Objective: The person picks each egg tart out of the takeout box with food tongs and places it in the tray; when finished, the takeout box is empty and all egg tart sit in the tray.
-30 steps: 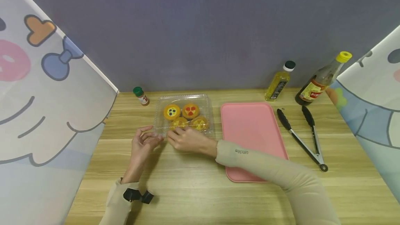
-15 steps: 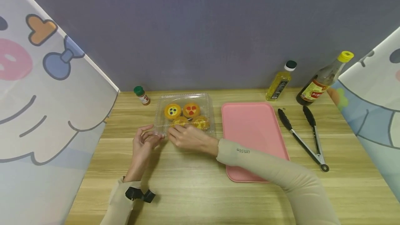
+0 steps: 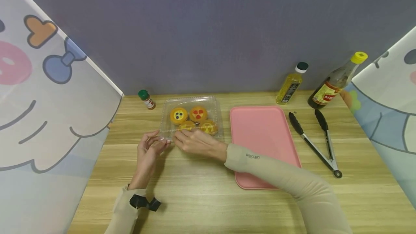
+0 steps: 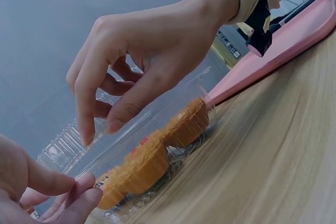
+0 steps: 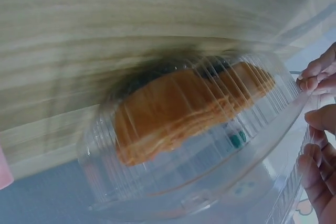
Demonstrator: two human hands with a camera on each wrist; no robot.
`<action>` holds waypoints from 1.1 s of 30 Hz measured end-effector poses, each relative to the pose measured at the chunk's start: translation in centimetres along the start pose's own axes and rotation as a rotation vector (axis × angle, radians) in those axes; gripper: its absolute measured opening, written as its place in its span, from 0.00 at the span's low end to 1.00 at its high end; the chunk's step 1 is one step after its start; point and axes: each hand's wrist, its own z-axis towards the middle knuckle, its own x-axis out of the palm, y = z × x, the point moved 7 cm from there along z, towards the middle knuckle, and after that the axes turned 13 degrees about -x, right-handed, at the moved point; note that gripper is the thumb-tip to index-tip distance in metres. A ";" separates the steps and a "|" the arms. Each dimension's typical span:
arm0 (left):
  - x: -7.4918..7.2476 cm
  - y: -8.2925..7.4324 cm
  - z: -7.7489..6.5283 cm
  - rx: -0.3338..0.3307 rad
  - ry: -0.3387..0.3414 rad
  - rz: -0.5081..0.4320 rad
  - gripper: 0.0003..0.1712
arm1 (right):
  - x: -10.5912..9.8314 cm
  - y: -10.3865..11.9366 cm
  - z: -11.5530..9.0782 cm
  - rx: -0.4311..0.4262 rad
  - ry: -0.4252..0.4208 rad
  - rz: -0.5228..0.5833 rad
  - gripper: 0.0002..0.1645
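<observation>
A clear plastic clamshell box stands on the wooden table with several round tarts inside. One tart is topped with dark dots, another with red pieces. My left hand pinches the box's rim at its front left corner. Just right of it, my right hand holds the lid's front edge between thumb and fingers, partly covering the front tarts. In the right wrist view, the lid's rim stands apart from the base near the fingers. The tarts' browned sides show through the plastic in the left wrist view.
A pink tray lies right of the box, under the right forearm. Black-tipped tongs lie spread beyond it. An oil bottle, a dark sauce bottle and a green-capped spice jar stand near the back wall.
The right hand and the lid's front edge have shifted slightly up and back in the head view. The left hand keeps its place at the corner.
</observation>
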 end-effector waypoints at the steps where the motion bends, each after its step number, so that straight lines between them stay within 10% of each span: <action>1: 0.0 0.0 0.0 0.001 0.004 -0.002 0.23 | 0.0 -0.1 0.0 0.001 0.004 0.008 0.20; 33: 0.3 0.4 0.1 -0.022 0.064 -0.078 0.23 | 0.2 0.4 -0.2 -0.002 0.012 -0.015 0.17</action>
